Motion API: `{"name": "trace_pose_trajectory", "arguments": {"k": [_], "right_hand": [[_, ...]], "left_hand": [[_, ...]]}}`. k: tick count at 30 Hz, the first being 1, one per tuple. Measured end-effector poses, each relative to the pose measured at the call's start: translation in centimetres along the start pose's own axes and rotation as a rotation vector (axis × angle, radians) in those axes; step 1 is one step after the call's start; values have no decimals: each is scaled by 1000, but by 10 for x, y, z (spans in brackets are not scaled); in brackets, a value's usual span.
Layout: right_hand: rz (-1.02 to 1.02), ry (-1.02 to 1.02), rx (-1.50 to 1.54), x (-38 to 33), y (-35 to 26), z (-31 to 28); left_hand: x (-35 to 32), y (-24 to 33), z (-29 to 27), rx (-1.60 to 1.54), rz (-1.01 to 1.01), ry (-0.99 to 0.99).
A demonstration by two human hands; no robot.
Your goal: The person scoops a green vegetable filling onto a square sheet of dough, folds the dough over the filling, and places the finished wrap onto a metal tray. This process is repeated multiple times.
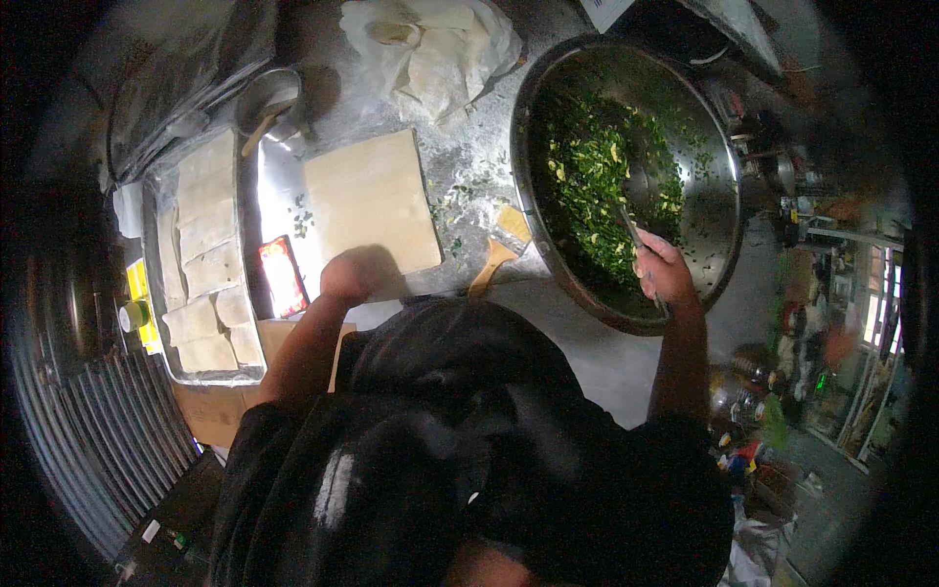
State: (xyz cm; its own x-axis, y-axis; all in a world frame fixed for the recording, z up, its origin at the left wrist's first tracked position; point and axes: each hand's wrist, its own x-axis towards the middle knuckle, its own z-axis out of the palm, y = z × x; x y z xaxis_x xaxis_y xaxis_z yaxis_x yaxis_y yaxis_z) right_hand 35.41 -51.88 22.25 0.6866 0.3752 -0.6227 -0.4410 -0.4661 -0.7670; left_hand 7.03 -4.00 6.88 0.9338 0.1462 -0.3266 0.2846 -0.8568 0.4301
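Note:
My right hand point(663, 269) is closed around a slim metal-handled utensil point(628, 223). Its far end is hidden in a chopped green filling with yellow bits point(592, 161), which lies in a big round metal bowl point(726, 210). At the near left corner of a pale, roughly square dough sheet point(372, 201) rests my left hand point(349, 277). It looks rounded, but its fingers are too dark to make out. The sheet lies flat on a floured metal table point(469, 161), with a few green scraps beside it.
On the left, a metal tray point(252, 338) holds several flat dough pieces. A lit phone point(282, 277) lies beside it. A wooden-handled brush point(492, 262) and a yellow scraper point(513, 223) sit between sheet and bowl. Behind are a metal pot point(269, 103) and crumpled floury plastic point(440, 59).

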Motion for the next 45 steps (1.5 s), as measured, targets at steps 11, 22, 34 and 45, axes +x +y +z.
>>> {"name": "trace_pose_trajectory", "arguments": {"k": [11,22,34,45], "right_hand": [[-139,70,-63,-38,2,45],[-102,-46,-108,-54,-54,123],[-63,-352,-292,37,-5,297],[-616,-64,-973,48,10,317]], "left_hand": [[-8,8,-36,-181,32,-106],[-6,-28,0,-195,4,-16],[21,-37,-15,-529,44,671],[35,-43,-3,-695,-118,737]]}}
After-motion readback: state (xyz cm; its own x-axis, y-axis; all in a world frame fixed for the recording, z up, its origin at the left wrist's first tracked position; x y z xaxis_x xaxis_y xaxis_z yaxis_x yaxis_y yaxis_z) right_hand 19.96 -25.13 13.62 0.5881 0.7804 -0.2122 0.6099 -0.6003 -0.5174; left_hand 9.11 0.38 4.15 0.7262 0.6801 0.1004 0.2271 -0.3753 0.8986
